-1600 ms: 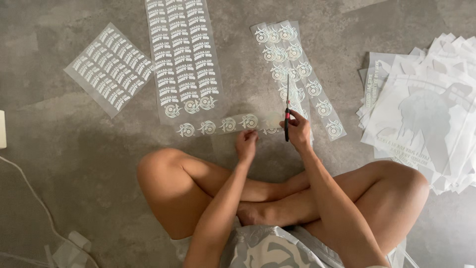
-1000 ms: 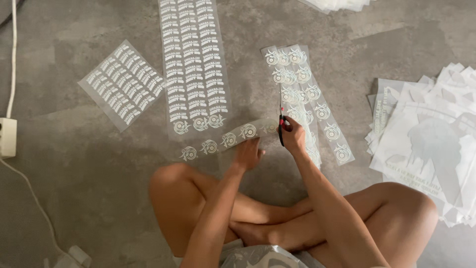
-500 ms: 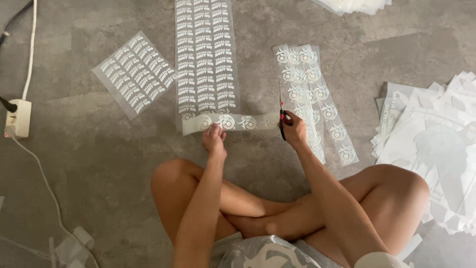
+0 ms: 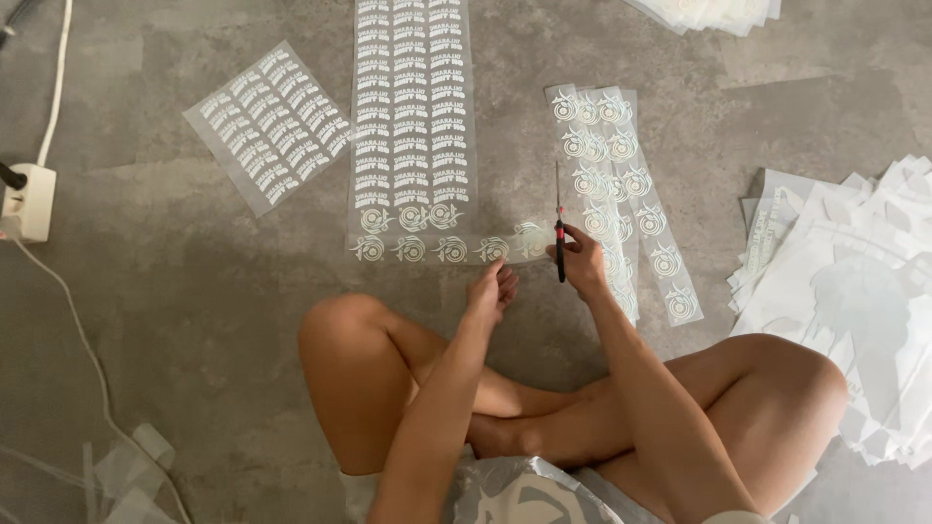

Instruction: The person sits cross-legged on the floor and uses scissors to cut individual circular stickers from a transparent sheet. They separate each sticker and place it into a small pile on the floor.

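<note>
One clear strip (image 4: 447, 248) of five white round emblems lies on the grey floor (image 4: 194, 262) just below the long printed sheet (image 4: 413, 116). The left hand (image 4: 490, 289) pinches the strip's near edge; the right hand (image 4: 581, 260) grips red-handled scissors (image 4: 559, 233) at its right end. Right of the strip lie cut strips (image 4: 621, 184); bare floor lies left.

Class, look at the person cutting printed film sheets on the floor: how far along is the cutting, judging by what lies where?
Done: several cut strips of round designs lie stacked on the right. In hand: the right hand holds scissors at the end of a strip along the long sheet's bottom edge, with the left hand at its edge. Left: the long sheet and the small sheet remain whole.
</note>
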